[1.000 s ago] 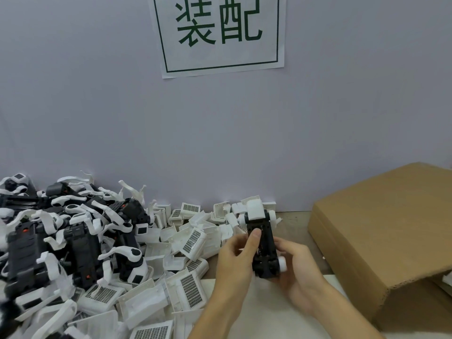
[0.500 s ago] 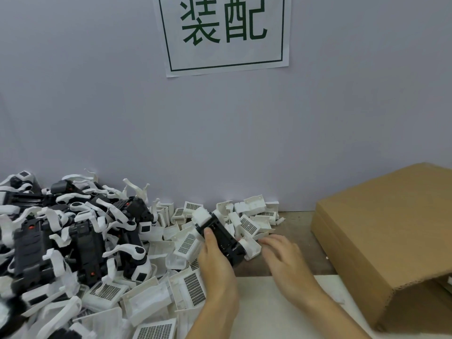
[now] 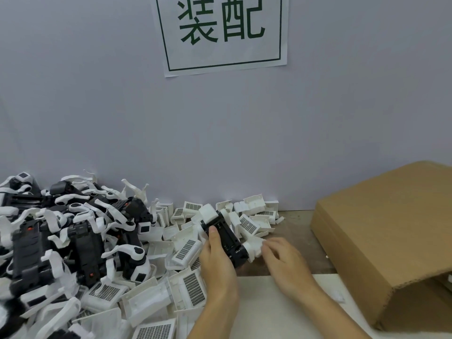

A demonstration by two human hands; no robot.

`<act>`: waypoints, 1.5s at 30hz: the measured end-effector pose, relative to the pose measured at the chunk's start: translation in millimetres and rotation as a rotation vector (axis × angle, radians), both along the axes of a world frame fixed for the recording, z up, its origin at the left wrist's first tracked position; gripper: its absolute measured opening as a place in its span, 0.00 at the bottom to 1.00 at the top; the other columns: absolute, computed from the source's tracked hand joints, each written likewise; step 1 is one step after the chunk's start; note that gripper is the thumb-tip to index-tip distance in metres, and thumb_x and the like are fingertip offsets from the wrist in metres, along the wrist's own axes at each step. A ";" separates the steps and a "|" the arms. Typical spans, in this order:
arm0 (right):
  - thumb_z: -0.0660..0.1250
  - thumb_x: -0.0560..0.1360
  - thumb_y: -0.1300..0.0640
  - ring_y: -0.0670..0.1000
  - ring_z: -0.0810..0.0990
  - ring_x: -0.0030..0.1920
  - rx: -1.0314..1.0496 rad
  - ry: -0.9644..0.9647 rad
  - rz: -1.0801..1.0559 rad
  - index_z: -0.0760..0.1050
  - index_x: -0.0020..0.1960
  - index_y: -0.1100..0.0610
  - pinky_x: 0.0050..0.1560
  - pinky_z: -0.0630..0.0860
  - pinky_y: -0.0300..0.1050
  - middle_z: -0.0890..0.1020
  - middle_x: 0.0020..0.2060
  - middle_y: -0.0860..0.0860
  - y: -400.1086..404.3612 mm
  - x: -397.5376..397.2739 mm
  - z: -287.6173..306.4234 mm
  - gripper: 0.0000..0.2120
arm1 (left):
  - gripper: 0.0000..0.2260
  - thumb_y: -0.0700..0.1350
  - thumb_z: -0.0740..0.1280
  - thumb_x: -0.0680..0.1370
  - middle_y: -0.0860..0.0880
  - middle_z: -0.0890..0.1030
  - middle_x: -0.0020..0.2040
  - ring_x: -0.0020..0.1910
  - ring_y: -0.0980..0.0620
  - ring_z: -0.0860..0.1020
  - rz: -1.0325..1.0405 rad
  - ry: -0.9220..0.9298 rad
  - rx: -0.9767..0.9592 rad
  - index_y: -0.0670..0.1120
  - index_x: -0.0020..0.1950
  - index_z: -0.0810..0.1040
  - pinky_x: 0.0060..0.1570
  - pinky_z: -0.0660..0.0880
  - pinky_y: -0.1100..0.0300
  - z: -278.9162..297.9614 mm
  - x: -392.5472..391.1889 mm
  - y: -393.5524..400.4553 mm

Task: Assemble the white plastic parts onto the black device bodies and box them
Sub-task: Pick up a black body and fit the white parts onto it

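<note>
Grey wall; left hand (image 3: pixel 217 263) grip pinching boxy black device body (image 3: pixel 226 237); right hand (image 3: pixel 283 263) fingers blurred, grip unclear.

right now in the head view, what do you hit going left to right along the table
pile of black device bodies → loose white plastic parts → left hand holding a black device body → right hand → cardboard box

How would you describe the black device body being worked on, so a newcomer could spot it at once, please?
Start at the cardboard box on the right and look left to the two hands. The left hand grips the black device body, tilted, above the loose white parts. Unlike the black bodies piled at far left, it is held.
</note>
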State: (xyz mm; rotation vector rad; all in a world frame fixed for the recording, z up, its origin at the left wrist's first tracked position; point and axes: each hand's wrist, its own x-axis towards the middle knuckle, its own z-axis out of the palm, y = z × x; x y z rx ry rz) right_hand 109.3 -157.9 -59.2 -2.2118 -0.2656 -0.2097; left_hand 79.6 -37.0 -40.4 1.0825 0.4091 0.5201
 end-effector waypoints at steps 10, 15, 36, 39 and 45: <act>0.78 0.70 0.57 0.47 0.82 0.49 0.392 -0.116 -0.255 0.77 0.50 0.49 0.52 0.78 0.45 0.81 0.49 0.49 -10.1 2.4 2.8 0.13 | 0.13 0.57 0.60 0.83 0.48 0.85 0.45 0.43 0.50 0.84 -0.060 0.042 -0.003 0.53 0.47 0.80 0.31 0.77 0.59 4.5 -5.1 -2.6; 0.78 0.70 0.60 0.45 0.79 0.49 0.249 -0.149 -0.226 0.76 0.57 0.51 0.45 0.71 0.33 0.76 0.48 0.43 -9.6 4.0 -0.7 0.19 | 0.15 0.56 0.60 0.84 0.54 0.85 0.33 0.32 0.56 0.83 -0.071 0.037 0.005 0.52 0.42 0.80 0.26 0.75 0.62 7.1 -7.9 -3.1; 0.64 0.80 0.61 0.46 0.81 0.38 0.311 -0.086 -0.201 0.76 0.42 0.47 0.33 0.72 0.34 0.83 0.35 0.47 -18.0 1.9 2.9 0.12 | 0.15 0.57 0.59 0.83 0.48 0.84 0.45 0.42 0.50 0.83 -0.095 0.079 0.015 0.51 0.48 0.81 0.25 0.74 0.65 5.9 -7.1 -2.9; 0.61 0.80 0.65 0.53 0.82 0.41 0.686 0.143 -0.104 0.81 0.45 0.54 0.41 0.78 0.45 0.85 0.40 0.54 -14.0 2.0 8.4 0.13 | 0.14 0.57 0.61 0.83 0.47 0.85 0.47 0.46 0.47 0.84 -0.141 0.095 0.063 0.51 0.49 0.82 0.36 0.79 0.56 4.3 -4.5 -3.3; 0.57 0.80 0.69 0.51 0.80 0.36 1.092 0.298 0.013 0.79 0.46 0.63 0.38 0.76 0.47 0.83 0.34 0.54 -14.1 2.6 16.9 0.12 | 0.15 0.55 0.62 0.82 0.47 0.87 0.42 0.43 0.49 0.85 -0.188 0.088 0.183 0.47 0.50 0.84 0.45 0.82 0.50 1.4 -3.1 -4.3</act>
